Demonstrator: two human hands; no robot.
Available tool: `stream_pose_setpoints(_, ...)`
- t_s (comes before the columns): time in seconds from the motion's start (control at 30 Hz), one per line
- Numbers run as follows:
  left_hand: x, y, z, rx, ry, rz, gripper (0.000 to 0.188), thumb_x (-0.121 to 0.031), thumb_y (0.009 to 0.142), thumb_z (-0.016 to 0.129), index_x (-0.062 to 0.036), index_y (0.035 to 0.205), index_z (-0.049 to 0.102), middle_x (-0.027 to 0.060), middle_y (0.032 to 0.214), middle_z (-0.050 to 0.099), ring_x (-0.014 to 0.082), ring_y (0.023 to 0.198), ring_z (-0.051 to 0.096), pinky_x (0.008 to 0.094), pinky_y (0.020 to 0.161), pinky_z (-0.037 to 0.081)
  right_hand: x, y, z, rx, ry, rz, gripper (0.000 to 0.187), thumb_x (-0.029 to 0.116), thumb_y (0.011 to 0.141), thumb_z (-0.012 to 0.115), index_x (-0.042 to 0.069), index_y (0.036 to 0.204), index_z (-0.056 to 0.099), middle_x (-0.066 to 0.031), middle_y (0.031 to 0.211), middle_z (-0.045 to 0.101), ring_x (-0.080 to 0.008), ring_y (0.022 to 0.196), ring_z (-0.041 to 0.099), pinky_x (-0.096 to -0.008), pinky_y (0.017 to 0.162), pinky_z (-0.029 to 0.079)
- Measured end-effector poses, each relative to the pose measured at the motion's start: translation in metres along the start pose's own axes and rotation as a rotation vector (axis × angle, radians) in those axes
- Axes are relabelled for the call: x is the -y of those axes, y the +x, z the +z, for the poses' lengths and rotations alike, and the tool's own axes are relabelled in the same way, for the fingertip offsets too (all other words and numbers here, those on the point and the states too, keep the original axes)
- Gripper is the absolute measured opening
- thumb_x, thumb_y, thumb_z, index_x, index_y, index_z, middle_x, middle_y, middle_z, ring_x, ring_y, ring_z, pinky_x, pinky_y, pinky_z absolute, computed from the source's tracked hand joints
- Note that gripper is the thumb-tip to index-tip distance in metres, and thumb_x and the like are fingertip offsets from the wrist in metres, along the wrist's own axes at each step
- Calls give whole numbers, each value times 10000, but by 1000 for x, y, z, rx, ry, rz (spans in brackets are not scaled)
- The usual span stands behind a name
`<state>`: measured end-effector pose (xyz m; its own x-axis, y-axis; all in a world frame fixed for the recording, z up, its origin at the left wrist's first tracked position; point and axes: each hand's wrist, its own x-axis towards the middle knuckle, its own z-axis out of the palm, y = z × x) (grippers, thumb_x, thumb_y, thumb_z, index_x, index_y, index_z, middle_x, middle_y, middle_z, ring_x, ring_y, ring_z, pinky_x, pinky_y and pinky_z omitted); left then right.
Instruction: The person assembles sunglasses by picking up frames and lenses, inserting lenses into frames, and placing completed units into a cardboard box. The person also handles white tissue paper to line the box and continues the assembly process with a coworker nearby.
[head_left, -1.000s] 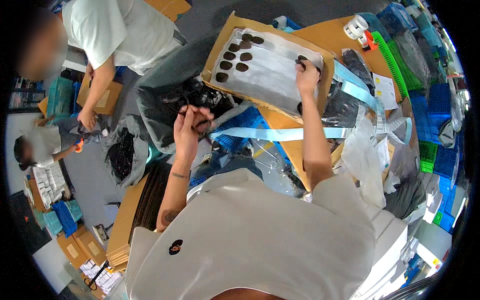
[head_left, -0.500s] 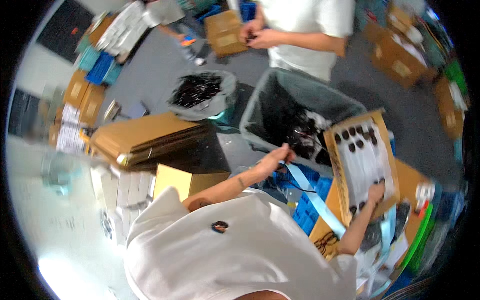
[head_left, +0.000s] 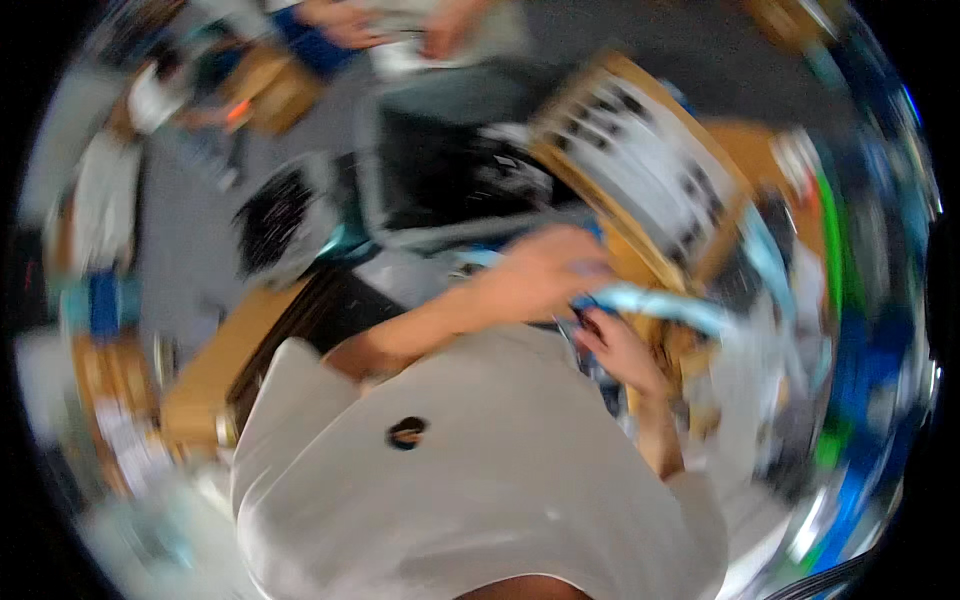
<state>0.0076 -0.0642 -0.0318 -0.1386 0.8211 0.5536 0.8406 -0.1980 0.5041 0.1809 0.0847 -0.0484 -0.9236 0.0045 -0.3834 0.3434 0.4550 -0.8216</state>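
Note:
My left hand (head_left: 560, 265), smeared by motion, curls over the end of a light-blue strip (head_left: 665, 305). The strip runs from there to the right, below a shallow cardboard box. Just under it my right hand (head_left: 622, 350) has its fingers drawn together at the strip's end, around something small and dark that I cannot make out. The cardboard box (head_left: 735, 222) lies tilted beyond my hands, with a white lining (head_left: 650, 155) and several dark round pieces (head_left: 705, 190) in rows near its two ends.
Beyond my hands stands a grey lined bin (head_left: 372, 165) with dark material inside. Left of it is a smaller lined bin (head_left: 325, 195) of dark pieces. Flattened cardboard (head_left: 225, 370) is stacked at my left. Another person's hands (head_left: 450, 28) show at the top.
My right hand has left the box and come in beside my left hand. The left hand has drawn closer with the strip. My view has turned, and everything is more blurred.

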Motion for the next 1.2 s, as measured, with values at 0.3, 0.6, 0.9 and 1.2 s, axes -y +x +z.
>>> stream_pose_setpoints(0.3, 12, -66, 68, 609, -226, -712, 401, -111, 874, 634, -75, 1258, 521, 169, 1179, 606, 342, 1058, 605, 433, 887, 488, -144, -75, -23, -1141, -391, 654, 500, 442, 829, 699, 17, 1043, 548, -176, 717, 648, -392, 668, 641, -451, 576, 493)
stream_pose_setpoints(0.6, -9, -122, 44, 514, -68, -707, 455, -235, 893, 607, -62, 1299, 495, 201, 1203, 584, 377, 1089, 575, 471, 912, 478, -264, -50, 16, -764, -169, 503, 865, 523, 793, 693, -44, 1383, 413, -236, 1358, 494, -385, 1248, 472, -436, 1038, 389)
stream_pose_setpoints(0.9, 22, -221, 46, -51, -53, -980, 334, -209, 904, 592, -49, 1189, 523, 176, 1105, 604, 380, 1017, 586, 483, 834, 495, -135, 3, -24, -958, -636, 202, 442, 364, 971, 539, -13, 1201, 552, -166, 978, 602, -288, 912, 599, -405, 745, 501)
stream_pose_setpoints(1.2, 49, -277, 13, -284, -183, -1176, 279, -156, 879, 599, -23, 1123, 570, 198, 1030, 622, 384, 932, 608, 489, 765, 492, 21, 326, 193, -114, -115, -318, 188, 60, 886, 617, -2, 1061, 589, -82, 899, 603, -158, 781, 593, -283, 703, 485)
